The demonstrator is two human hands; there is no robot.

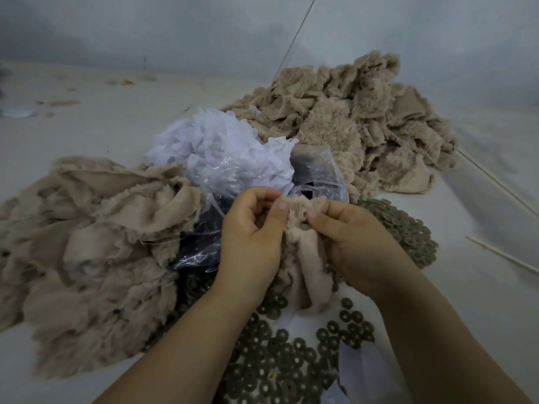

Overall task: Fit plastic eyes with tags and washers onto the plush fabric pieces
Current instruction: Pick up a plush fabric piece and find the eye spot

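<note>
I see my left hand and right hand both pinching the plush piece above the washers; the eye is hidden in its folds.

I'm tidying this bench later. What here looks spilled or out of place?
The washers lie loose across the table beneath both arms, with another heap past the right hand, not in any container. Nothing looks damaged. Both hands, left included, pinch one plush piece.
</note>
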